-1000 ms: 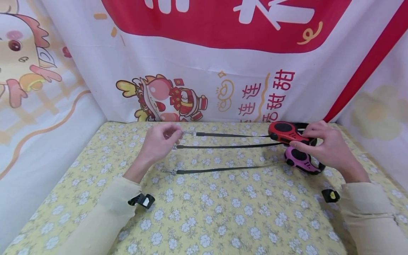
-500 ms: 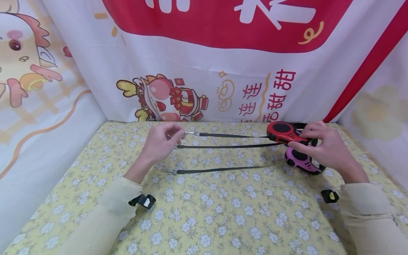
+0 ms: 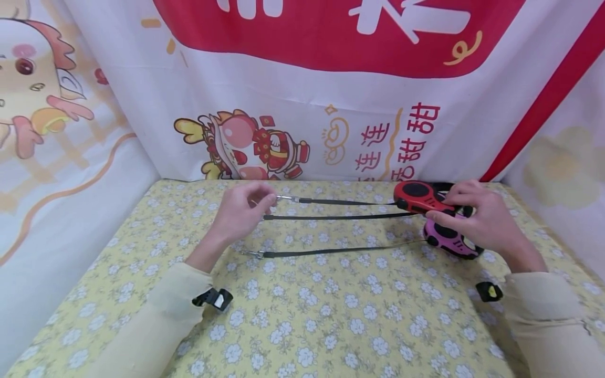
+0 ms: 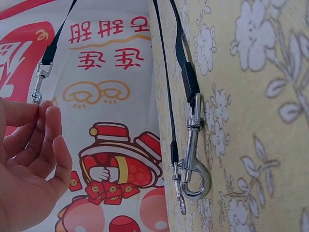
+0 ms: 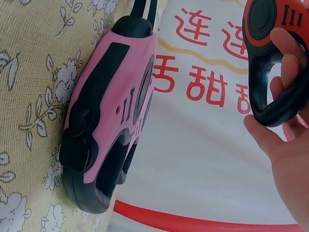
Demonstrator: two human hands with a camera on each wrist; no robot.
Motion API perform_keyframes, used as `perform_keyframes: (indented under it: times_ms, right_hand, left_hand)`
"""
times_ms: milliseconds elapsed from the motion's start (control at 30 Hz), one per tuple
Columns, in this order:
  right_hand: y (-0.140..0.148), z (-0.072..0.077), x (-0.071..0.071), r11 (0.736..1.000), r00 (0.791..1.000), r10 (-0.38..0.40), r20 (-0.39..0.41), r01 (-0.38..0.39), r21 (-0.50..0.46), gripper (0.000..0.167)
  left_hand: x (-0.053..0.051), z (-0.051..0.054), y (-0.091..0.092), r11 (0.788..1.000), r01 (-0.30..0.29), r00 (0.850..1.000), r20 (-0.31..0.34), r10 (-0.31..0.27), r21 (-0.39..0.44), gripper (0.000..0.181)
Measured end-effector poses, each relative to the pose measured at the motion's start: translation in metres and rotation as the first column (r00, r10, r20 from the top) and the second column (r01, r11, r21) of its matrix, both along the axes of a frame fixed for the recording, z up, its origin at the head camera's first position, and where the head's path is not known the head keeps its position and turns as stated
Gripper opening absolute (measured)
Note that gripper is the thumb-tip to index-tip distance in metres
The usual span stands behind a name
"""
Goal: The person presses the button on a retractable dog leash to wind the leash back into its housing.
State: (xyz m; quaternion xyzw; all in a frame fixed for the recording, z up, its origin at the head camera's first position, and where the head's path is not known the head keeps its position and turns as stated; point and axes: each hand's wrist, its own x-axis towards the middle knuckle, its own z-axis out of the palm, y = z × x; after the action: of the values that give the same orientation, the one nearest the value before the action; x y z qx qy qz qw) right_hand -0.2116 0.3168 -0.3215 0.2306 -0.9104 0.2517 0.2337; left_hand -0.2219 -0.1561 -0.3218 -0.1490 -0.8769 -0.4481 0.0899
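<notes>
My right hand holds a red and black retractable dog leash by its handle, raised above the table. Its black strap runs left to a metal snap clip, whose end my left hand pinches between thumb and fingertips. Below the red leash, a pink and black retractable leash lies on the table. In the right wrist view, part of another casing shows behind this pink leash. Two more straps stretch left; their snap clips lie side by side in the left wrist view.
A yellow floral cloth covers the table. White printed fabric hangs along the back, with more at both sides. Each wrist wears a black strap mount, such as the left mount.
My hands have come slightly closer together: the left a little right, the right with the red leash a little left. More of the pinched clip shows. The lower leashes stay put.
</notes>
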Motion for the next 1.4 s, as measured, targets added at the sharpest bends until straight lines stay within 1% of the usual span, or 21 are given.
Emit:
perform_keyframes:
  times_ms: [233,433,733,1000,1400]
  right_hand:
    - [-0.005,0.002,0.001,0.999,0.999,0.032,-0.005,-0.032,-0.014,0.022]
    - [-0.008,0.003,0.002,1.000,0.999,0.028,0.019,-0.028,-0.012,0.022]
    - [-0.009,0.002,0.001,0.999,0.999,0.043,0.005,-0.043,0.006,0.020]
    - [-0.012,0.001,0.001,0.998,0.998,0.059,0.027,-0.059,0.005,0.014]
    - [-0.016,0.001,0.001,0.994,0.994,0.108,0.018,-0.108,-0.014,0.012]
  left_hand:
    - [0.001,0.001,0.002,1.000,-0.004,1.000,-0.010,0.004,-0.008,0.015]
    - [0.003,0.003,0.002,1.000,-0.010,1.000,-0.021,0.009,-0.019,0.016]
    - [0.004,0.005,0.004,1.000,-0.007,0.999,-0.035,0.006,-0.020,0.016]
    - [0.005,0.005,0.006,1.000,-0.009,1.000,-0.028,0.009,-0.026,0.016]
    - [0.008,0.006,0.008,1.000,-0.003,0.999,-0.033,0.002,-0.026,0.016]
